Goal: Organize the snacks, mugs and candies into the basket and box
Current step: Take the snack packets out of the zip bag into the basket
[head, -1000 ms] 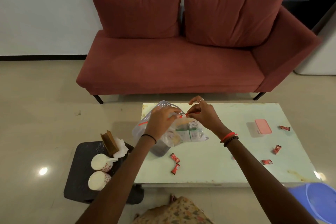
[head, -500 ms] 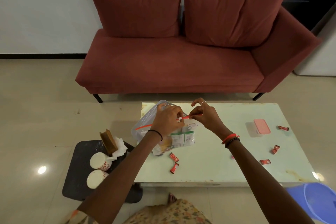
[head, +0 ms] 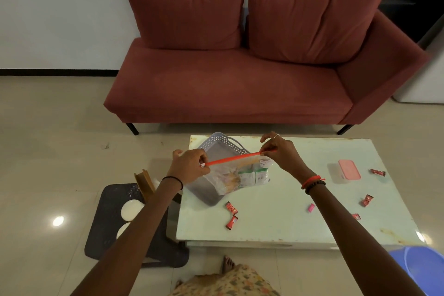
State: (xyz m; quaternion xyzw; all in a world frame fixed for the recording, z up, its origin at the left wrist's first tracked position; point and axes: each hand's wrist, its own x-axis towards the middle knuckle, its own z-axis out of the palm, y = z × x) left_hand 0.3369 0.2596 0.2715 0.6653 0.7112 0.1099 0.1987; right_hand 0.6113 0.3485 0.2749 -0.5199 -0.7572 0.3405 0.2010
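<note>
A clear zip bag of snacks point(head: 242, 176) with a red seal strip hangs over the grey perforated basket point(head: 219, 149) on the pale table point(head: 276, 218). My left hand point(head: 189, 166) pinches the slider at the strip's left end. My right hand point(head: 280, 151) pinches the strip's right end, so the strip is stretched taut. Red candies point(head: 231, 208) lie in front of the basket, and more red candies point(head: 367, 200) lie at the right. A clear box with a pink lid point(head: 348, 170) stands at the right. Two white mugs point(head: 131, 210) sit on a low black stand point(head: 108, 223) on the left.
A small pink candy point(head: 311, 207) lies by my right forearm. A brown napkin holder point(head: 144, 182) stands behind the mugs. A red sofa point(head: 240, 74) faces the table. A blue tub point(head: 425, 269) sits on the floor at bottom right.
My hands have drawn apart: the left hand has slid left along the red strip while the right holds the other end. The bag now hangs stretched over the basket.
</note>
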